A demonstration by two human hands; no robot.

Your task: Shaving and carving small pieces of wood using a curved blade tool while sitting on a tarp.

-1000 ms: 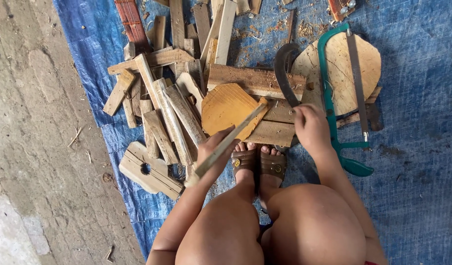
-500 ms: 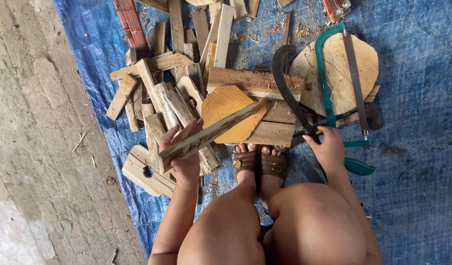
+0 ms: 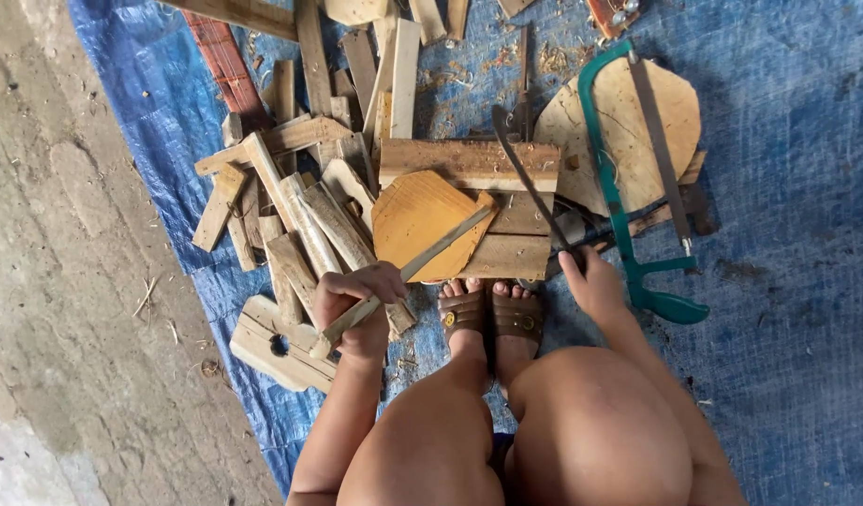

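Note:
I squat on a blue tarp [image 3: 787, 281]. My left hand [image 3: 361, 305] is shut on a thin wooden strip [image 3: 441, 248], which slants up to the right across a yellowish many-sided board [image 3: 413, 211]. My right hand [image 3: 590, 281] is closed around the lower end of a dark curved knife [image 3: 525, 178], whose blade lies over a stack of short planks [image 3: 469, 164]. My sandalled feet [image 3: 492, 314] are just below the planks, between the hands.
A green-framed hacksaw [image 3: 619, 206] lies over a round wooden disc [image 3: 637, 112] right of my right hand. Several wood offcuts [image 3: 291, 215] are piled left of the board, with a notched piece [image 3: 272, 347] below. Bare concrete floor [image 3: 66, 281] lies left of the tarp.
My left hand drew the wooden strip down and left, then held it. My right hand left the plank stack, swung lower right, and now grips the curved knife's end.

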